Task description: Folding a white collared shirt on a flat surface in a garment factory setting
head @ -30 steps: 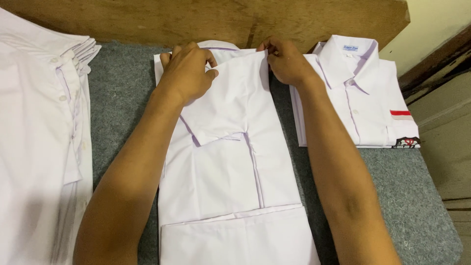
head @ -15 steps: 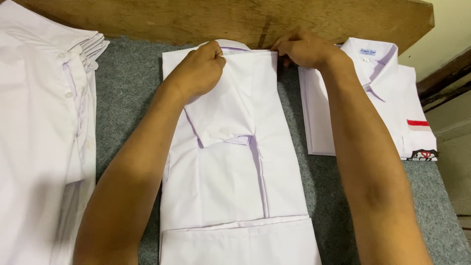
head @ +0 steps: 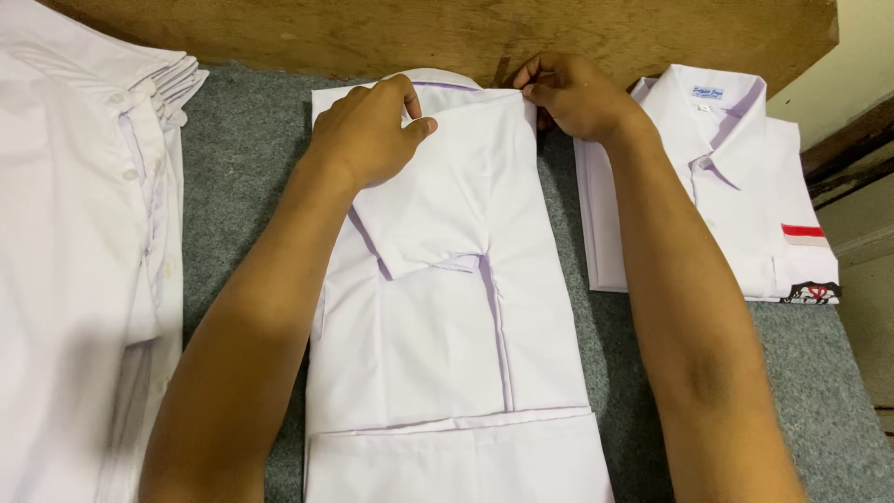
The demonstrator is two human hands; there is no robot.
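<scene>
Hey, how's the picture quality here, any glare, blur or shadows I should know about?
Head view: sharp, no motion blur on the left hand or right hand; the stack of white shirts at left looks slightly overexposed, its detail washed out; soft shadows lie under both forearms on the half-folded shirt.
</scene>
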